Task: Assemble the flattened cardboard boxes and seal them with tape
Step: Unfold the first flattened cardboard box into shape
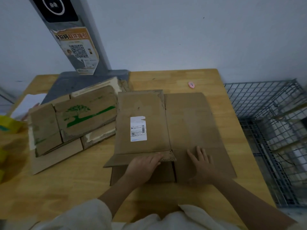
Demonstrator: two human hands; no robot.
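Both hands low at six o'clock: left hand (146, 161) pinching the near flap of the flattened box (166, 130) mid-worktop (232, 163), likely lifting it, right hand (201, 161) spread flat, gripping nothing, pinning the panel steady.

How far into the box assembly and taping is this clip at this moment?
Early. Done: nothing looks assembled or taped. In hand: the flattened box with a white label lies on the table; the left hand grips its near flap, the right hand presses flat beside it. Left: this box, plus the stack of flattened boxes. No tape visible.
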